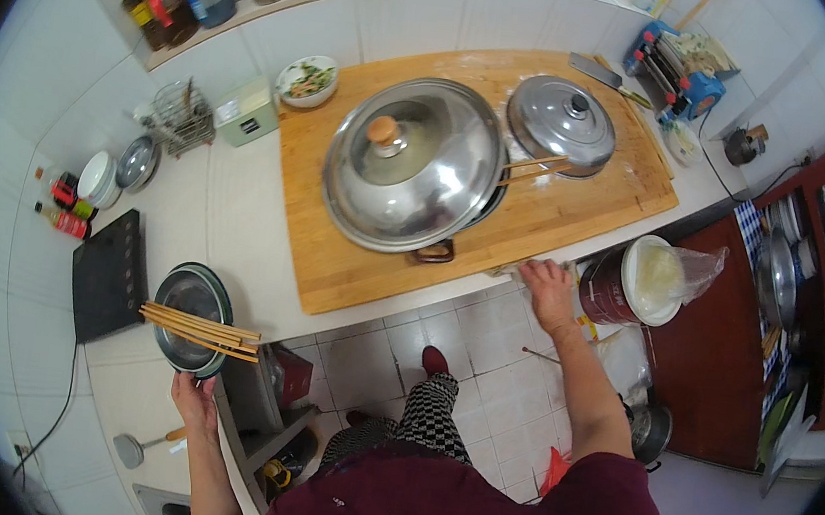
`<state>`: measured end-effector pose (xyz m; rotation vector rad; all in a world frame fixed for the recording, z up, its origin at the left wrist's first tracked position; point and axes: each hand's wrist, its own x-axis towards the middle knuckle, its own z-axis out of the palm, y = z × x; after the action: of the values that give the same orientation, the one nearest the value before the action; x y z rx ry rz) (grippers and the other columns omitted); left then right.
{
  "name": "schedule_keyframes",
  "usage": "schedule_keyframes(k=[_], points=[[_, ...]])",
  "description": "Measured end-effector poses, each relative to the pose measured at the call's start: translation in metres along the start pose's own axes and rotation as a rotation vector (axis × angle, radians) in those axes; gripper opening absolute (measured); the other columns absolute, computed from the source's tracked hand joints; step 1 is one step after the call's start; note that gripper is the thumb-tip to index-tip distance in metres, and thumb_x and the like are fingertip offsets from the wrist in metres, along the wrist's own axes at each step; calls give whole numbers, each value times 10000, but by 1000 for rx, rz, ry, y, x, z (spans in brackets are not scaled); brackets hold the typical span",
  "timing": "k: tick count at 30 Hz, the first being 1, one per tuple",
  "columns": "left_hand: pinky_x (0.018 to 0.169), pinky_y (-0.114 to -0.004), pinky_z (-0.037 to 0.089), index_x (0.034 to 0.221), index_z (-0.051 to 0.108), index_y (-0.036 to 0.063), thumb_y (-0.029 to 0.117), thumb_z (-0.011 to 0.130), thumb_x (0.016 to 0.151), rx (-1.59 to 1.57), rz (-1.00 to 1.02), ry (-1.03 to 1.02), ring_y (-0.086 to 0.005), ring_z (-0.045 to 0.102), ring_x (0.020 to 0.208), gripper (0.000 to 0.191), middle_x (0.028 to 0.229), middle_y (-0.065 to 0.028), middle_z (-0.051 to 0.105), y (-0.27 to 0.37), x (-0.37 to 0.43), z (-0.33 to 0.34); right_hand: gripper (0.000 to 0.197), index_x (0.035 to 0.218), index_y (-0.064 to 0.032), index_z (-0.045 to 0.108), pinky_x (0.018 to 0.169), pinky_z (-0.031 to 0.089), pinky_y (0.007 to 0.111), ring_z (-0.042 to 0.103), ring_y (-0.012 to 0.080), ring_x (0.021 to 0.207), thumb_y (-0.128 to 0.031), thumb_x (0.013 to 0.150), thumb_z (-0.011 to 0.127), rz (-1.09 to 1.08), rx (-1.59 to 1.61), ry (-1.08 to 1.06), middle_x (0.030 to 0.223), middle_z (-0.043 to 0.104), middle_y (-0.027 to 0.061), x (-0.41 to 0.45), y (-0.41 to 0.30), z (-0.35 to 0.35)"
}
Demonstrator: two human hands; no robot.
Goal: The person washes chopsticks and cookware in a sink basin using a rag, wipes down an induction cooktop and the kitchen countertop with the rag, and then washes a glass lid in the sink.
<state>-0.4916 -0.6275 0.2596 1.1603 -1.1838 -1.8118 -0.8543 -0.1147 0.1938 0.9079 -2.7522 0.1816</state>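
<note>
My left hand point(195, 399) grips the near rim of a stack of dark bowls point(190, 293) at the counter's left; several wooden chopsticks point(201, 330) lie across the top bowl. My right hand point(547, 285) is at the front edge of the wooden board point(372, 283), its fingers on a crumpled cloth point(505, 270). On the board stands a large pan under a domed steel lid point(435, 184) with a wooden knob. A smaller lidded steel pot point(558, 126) is to its right, and a pair of chopsticks point(535, 170) lies between them.
A bowl of food point(308, 81) stands at the board's back left, a cleaver point(596, 71) at its back right. A black induction cooktop point(109, 277) leans near the left wall. A ladle point(130, 450) lies near the sink point(160, 502). A bucket point(610, 282) stands right of my right hand.
</note>
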Motion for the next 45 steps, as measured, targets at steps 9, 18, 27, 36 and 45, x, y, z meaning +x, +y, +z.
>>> schedule_keyframes(k=[9, 18, 27, 36, 45], points=[[673, -285, 563, 978, 555, 8, 122, 485, 880, 11, -20, 43, -177, 614, 849, 166, 957, -86, 607, -32, 27, 73, 282, 1073, -131, 622, 854, 394, 426, 504, 243, 1057, -147, 833, 475, 361, -149, -26, 1126, 596, 27, 16, 173, -15], [687, -372, 600, 1098, 454, -70, 9, 423, 867, -126, -1, 141, -291, 635, 875, 246, 1017, -186, 569, -51, 36, 135, 367, 924, 63, 609, 682, 485, 406, 603, 275, 735, -282, 840, 512, 662, 400, -201, 815, 655, 200, -73, 257, 46], [706, -376, 588, 1220, 401, -55, 73, 420, 911, -232, -58, 68, -295, 651, 824, 335, 1042, -187, 584, -42, 63, 128, 244, 1049, 28, 644, 801, 461, 292, 610, 203, 861, -45, 860, 509, 320, 926, -812, 957, 665, 131, -49, 66, 68], [527, -284, 519, 1151, 496, -23, 186, 518, 919, 199, -63, 59, -172, 608, 675, 313, 858, -115, 622, -18, 21, 15, 271, 1125, 17, 608, 807, 434, 239, 554, 108, 876, -92, 907, 489, -187, 1207, -1048, 967, 632, 36, 76, -280, -6], [517, -302, 495, 1000, 556, 19, 183, 570, 858, 527, -66, 620, -180, 593, 578, 218, 713, -98, 628, -42, -74, -225, 355, 1226, 41, 528, 856, 438, 253, 563, 126, 975, -100, 901, 496, -164, 1631, -960, 1116, 603, 70, 112, -553, -50]])
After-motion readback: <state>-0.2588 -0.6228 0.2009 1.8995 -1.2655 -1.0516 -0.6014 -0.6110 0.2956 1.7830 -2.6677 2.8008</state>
